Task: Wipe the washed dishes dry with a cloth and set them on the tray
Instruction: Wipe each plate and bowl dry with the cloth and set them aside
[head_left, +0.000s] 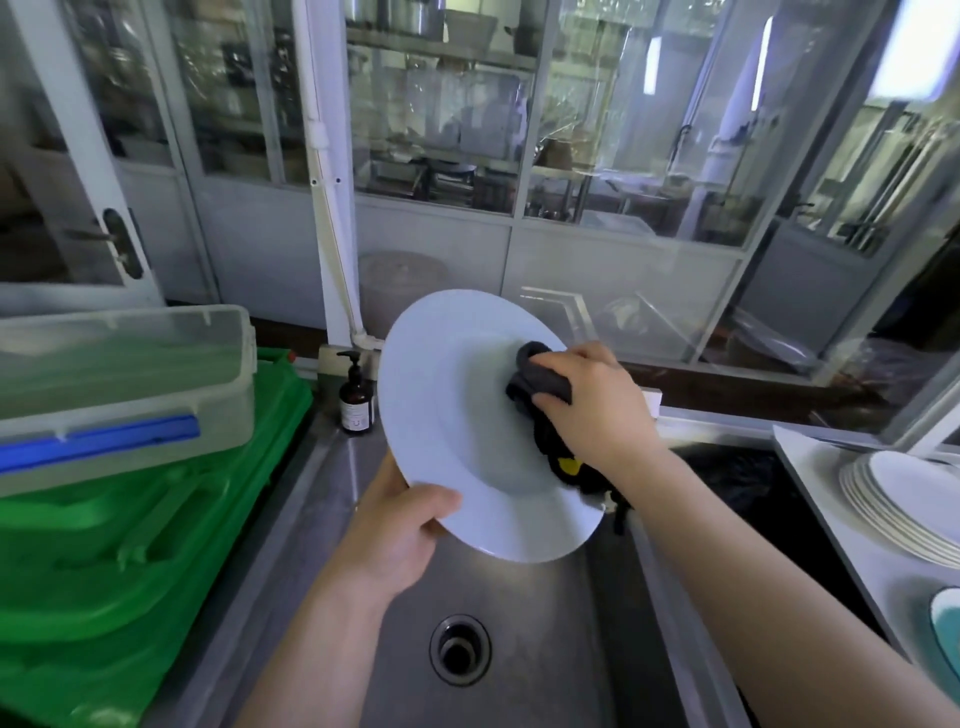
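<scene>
While you hold the white plate (457, 415) tilted over the steel sink (519, 623), note what crowds your left: 1 clear lidded box (124, 374) stacked on green crates (130, 545), hard against the sink's left edge. Your left hand (400, 540) pinches the plate's lower rim, thumb on the face, the other fingers hidden behind it. Your right hand (592, 405) has its fingers curled round the dark cloth (540, 384), pressing it against the plate's well. Judge the plate stiff, breakable and likely slick if damp, so grip the rim firmly. A brown pump bottle (356, 400) stands at the sink's back-left corner. At right, a stack of plates (904, 499) sits on the white tray (810, 457); the open room lies that way, across the sink's right edge.
</scene>
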